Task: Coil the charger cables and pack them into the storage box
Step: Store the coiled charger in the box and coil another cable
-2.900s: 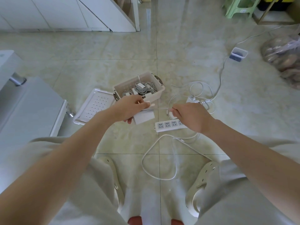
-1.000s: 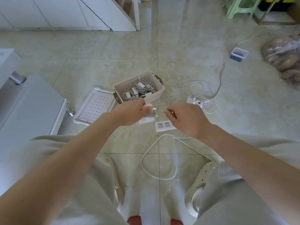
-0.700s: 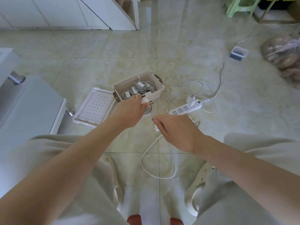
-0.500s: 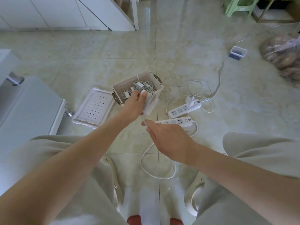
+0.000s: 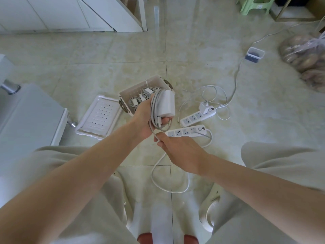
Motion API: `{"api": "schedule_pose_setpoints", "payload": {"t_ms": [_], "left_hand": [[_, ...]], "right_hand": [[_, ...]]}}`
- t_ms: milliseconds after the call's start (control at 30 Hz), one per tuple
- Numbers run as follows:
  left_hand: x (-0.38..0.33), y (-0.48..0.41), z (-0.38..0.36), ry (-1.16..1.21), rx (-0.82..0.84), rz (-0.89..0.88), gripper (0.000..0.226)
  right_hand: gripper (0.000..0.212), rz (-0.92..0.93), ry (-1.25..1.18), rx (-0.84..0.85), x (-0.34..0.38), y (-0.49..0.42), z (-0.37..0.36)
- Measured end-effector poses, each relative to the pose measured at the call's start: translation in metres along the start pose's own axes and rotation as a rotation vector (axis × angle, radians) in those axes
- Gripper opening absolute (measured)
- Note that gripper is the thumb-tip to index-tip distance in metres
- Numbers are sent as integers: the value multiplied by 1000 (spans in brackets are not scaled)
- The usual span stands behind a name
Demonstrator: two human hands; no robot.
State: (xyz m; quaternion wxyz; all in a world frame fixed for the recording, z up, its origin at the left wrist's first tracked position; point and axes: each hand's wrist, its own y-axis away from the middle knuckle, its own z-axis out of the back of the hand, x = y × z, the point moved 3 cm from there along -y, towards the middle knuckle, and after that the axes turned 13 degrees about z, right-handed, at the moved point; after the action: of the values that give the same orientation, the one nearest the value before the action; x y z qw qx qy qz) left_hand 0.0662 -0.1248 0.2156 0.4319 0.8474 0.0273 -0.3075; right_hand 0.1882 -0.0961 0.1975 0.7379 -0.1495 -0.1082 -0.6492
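One wide-angle camera, worn on the person's head, looks forward and steeply down (nearly overhead) at the tiled floor [image 5: 105, 50]. Both forearms [image 5: 88, 164] enter from the bottom corners. The left hand [image 5: 144, 118] with its charger [image 5: 166, 103] and the right hand [image 5: 179, 148] on the cable [image 5: 152, 106] sit close to the lens, mid-frame.

The storage box [image 5: 135, 88] stands open-topped, with coiled cables [image 5: 134, 102] filling its left part and the held charger [image 5: 167, 103] covering its right rim. The lid [image 5: 100, 117] lies just left. Two power strips [image 5: 197, 116] and cord loops [image 5: 212, 90] crowd the right. The floor [image 5: 123, 50] on the far side lies open.
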Motion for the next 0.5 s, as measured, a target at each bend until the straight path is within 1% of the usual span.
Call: {"api": "schedule_pose_setpoints", "payload": {"t_ms": [100, 200, 300, 367, 433, 500], "left_hand": [[-5, 2, -1, -46, 93, -3, 35], [-11, 9, -2, -152, 131, -6, 31], [-19, 14, 3, -366, 120, -28, 32], [-23, 21, 4, -484, 75, -1, 32], [-26, 27, 7, -701, -9, -6, 30], [-28, 26, 12, -1004, -90, -86, 30]], "right_hand": [[28, 4, -64, 70, -8, 0, 1], [24, -8, -95, 131, -24, 1, 3], [22, -9, -31, 215, -38, 4, 3], [24, -39, -14, 226, -47, 5, 6], [26, -71, -11, 213, -56, 6, 11], [23, -103, -13, 203, -64, 7, 15]]}}
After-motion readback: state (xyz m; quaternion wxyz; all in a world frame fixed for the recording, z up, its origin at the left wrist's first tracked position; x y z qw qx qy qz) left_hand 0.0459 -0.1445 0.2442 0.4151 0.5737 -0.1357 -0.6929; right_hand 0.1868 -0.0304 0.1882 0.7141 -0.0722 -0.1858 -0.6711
